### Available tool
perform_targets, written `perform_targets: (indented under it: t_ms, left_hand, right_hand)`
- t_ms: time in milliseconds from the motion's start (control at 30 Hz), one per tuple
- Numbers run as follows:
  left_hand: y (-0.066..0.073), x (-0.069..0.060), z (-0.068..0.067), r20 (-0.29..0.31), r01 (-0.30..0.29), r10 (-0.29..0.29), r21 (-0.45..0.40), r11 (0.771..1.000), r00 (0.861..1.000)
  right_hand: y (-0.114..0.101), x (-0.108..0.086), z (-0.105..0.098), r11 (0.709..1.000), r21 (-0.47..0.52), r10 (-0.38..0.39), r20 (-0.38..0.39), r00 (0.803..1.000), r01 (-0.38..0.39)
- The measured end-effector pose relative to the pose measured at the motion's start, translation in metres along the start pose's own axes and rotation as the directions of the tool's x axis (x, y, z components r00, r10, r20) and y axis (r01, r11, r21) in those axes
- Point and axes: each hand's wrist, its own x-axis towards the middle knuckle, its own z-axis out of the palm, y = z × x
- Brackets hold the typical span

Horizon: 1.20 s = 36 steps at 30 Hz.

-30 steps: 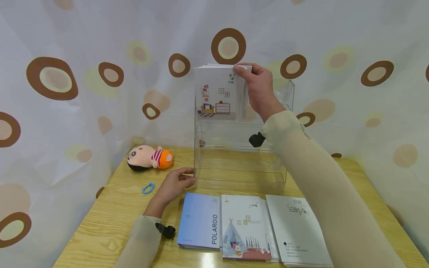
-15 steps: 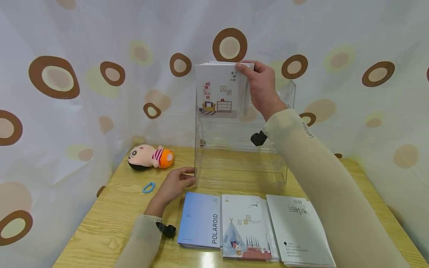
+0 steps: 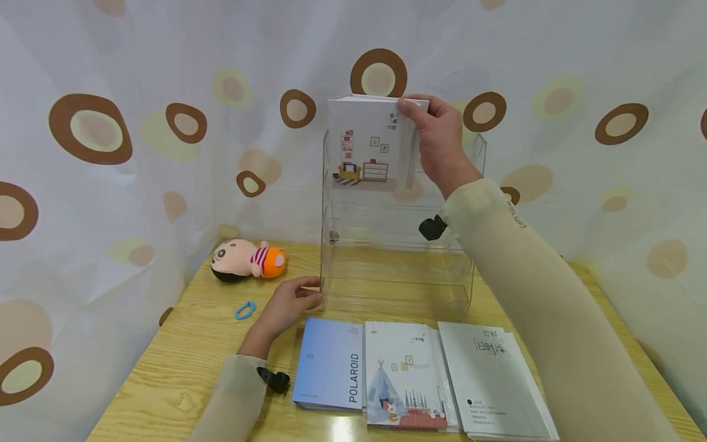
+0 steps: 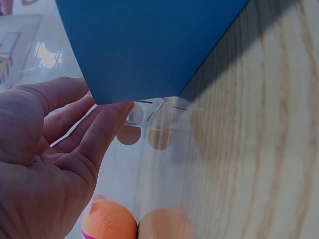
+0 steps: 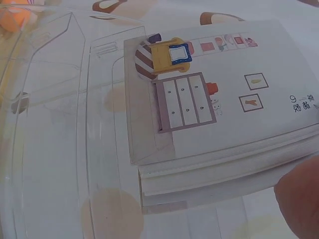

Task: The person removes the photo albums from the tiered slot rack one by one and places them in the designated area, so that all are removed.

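My right hand pinches a white photo album by its upper right corner, thumb on the cover. A drawn armchair and drawers decorate that cover. The album stands upright at the top of a clear acrylic rack; in the right wrist view its lower edge is near the rack's clear panels. At the rack's lower left side, my left hand rests its loosely extended fingers against the side panel. In the left wrist view a blue album hides part of the rack near the fingertips.
In front of the rack lie a blue POLAROID album, a white album with a tent drawing and a grey-white album. A plush doll and a blue ring-shaped item are on the left. A patterned curtain hangs behind.
My right hand has moved the white album slightly up and to the right. My left hand has stayed at the rack's side, and the albums on the table have not moved.
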Motion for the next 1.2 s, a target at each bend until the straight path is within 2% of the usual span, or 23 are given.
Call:
perform_targets:
  t_ms: [467, 933, 1200]
  left_hand:
    - [0.001, 0.0, 0.001, 0.006, 0.002, -0.002, 0.01, 1.0, 1.0]
    - [0.002, -0.002, 0.002, -0.004, 0.001, -0.001, -0.002, 1.0, 1.0]
    - [0.002, -0.001, 0.002, -0.008, 0.005, -0.005, 0.004, 1.0, 1.0]
  right_hand:
    - [-0.01, -0.011, -0.015, 0.998, -0.051, -0.037, -0.05, 0.998, 0.034]
    - [-0.016, -0.022, -0.027, 0.997, -0.068, -0.038, -0.025, 0.999, 0.036]
    - [-0.012, -0.03, -0.038, 0.995, -0.077, -0.071, -0.035, 0.997, 0.068]
